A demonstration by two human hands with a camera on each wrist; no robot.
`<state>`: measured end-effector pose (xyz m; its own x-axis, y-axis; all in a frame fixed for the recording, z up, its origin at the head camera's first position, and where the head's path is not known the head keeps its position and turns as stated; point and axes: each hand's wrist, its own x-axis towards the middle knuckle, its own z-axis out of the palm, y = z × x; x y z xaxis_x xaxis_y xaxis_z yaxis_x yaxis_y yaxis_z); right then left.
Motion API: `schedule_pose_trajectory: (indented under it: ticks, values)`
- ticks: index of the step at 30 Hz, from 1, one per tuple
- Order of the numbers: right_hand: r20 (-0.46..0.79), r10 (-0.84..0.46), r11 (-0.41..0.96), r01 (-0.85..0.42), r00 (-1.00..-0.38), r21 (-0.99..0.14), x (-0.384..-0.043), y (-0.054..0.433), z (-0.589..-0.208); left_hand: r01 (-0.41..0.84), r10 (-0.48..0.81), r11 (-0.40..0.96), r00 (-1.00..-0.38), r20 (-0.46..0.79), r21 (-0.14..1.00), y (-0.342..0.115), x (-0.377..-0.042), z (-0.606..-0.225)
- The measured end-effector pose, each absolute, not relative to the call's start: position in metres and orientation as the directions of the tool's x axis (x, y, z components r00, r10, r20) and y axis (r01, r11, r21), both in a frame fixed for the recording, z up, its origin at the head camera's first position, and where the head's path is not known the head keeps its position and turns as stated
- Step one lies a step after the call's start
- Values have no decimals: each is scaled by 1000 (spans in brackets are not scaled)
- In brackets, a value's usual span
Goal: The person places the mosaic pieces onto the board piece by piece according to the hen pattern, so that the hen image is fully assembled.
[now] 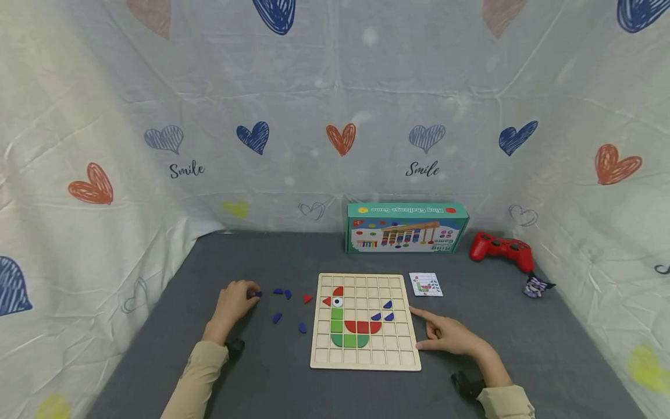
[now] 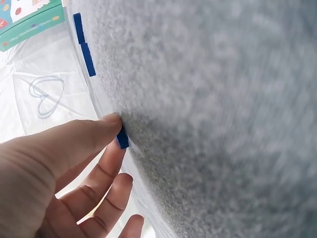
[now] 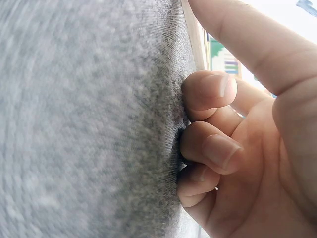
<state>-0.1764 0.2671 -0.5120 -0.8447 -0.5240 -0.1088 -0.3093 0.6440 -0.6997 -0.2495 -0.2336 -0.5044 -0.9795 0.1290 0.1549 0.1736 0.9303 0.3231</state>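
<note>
My left hand [image 1: 234,302] pinches a small blue piece [image 2: 122,138] between thumb and fingertips, low over the cloth left of the board. Other blue pieces [image 1: 277,318] and a red triangle [image 1: 307,298] lie between that hand and the wooden grid board [image 1: 366,364]. Red, green and blue pieces on the board form a bird-like figure with a round eye piece [image 1: 337,302]. My right hand [image 1: 451,336] is at the board's right edge, index finger and thumb extended to it. Its other fingers [image 3: 210,91] are curled against the grey cloth.
A printed pattern card [image 1: 426,284] lies right of the board's far corner. Behind stands a green game box [image 1: 407,228]. A red game controller [image 1: 501,249] and a small dark patterned object [image 1: 537,286] lie at the far right. A heart-print curtain [image 1: 293,174] surrounds the table.
</note>
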Motion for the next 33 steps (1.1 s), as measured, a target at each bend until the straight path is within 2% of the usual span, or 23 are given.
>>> schedule_pose_trajectory:
  ticks: [15,33]
  values:
    - [-108,-518,664,-319,-849,-677,-176,267,-511,198,124,906,-969,212,374,-215,-241,-503]
    - [-109,-518,657,-313,-848,-686,-176,267,-511,262,171,885,-952,256,384,-171,-222,-501]
